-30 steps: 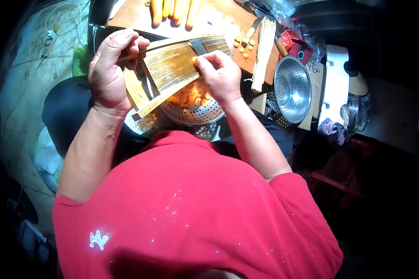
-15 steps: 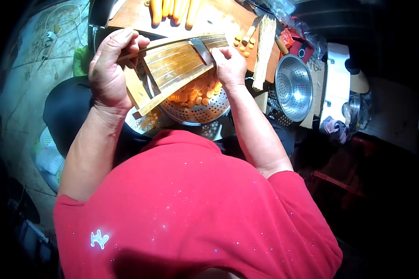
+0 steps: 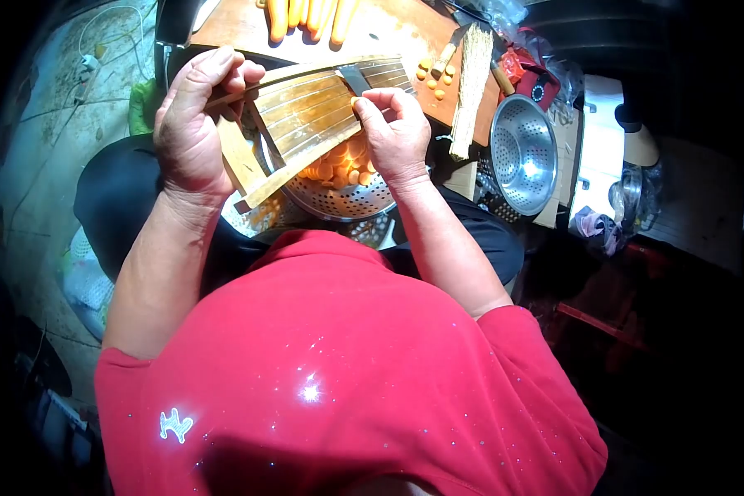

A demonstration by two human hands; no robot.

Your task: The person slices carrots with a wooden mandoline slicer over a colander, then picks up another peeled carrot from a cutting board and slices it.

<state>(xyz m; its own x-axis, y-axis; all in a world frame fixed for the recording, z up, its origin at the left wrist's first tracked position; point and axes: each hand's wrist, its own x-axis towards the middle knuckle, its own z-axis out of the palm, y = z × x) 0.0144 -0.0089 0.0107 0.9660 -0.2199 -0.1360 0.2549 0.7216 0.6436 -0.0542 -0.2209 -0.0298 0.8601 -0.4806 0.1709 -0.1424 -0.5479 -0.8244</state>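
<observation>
My left hand (image 3: pixel 192 116) is closed around the near end of a wooden mandoline slicer (image 3: pixel 298 112), which is held at a slant. A metal blade (image 3: pixel 354 80) crosses the slicer's grooved board. Beside that blade, my right hand (image 3: pixel 399 136) is closed in a pinch, and a small orange carrot piece (image 3: pixel 355 101) shows at its fingertips. Below the slicer, a metal colander (image 3: pixel 347 205) holds many round carrot slices (image 3: pixel 343 169), partly hidden by the slicer and my right hand.
Several whole carrots (image 3: pixel 314 18) lie on an orange-brown board (image 3: pixel 388 35) at the far side. A few carrot slices (image 3: pixel 431 84), a wooden-handled tool (image 3: pixel 445 59) and a straw brush (image 3: pixel 471 99) are to the right. Another metal colander (image 3: pixel 524 155) stands farther right.
My right hand has moved left and slightly toward me along the slicer, and the small carrot piece now shows at its fingertips. My left hand and the slicer stay almost in place.
</observation>
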